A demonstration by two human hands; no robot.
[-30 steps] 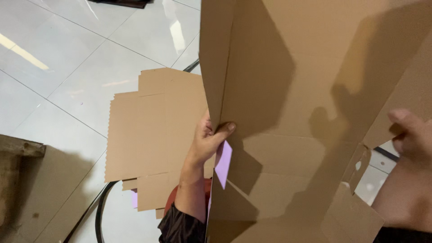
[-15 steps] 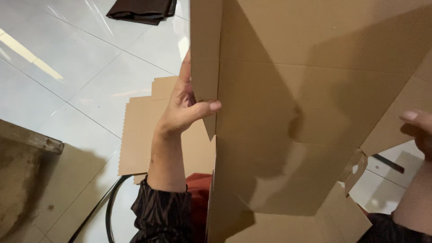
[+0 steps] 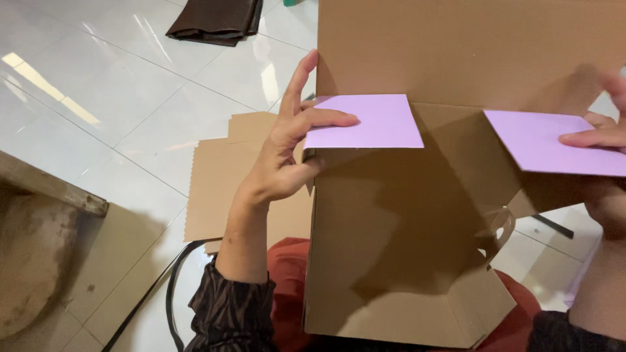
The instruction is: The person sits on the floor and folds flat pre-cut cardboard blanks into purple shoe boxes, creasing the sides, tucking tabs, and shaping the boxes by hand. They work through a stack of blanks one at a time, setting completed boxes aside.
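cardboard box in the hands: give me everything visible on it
The cardboard box is plain brown corrugated board, open and held up over the lap, its inside facing the camera. Two flaps fold inward, showing lilac faces. The left hand presses the left flap, fingers on top; the right hand holds the right flap. A cut-out shows at its lower right. The bottom flaps are half-folded.

Brown corrugated cardboard box [image 3: 404, 234], half-assembled, open inside facing camera, held upright over lap. Two flaps w/ lilac faces folded inward: left flap [image 3: 372, 122] roughly level, right flap [image 3: 554, 142] tilted, partly out of frame.
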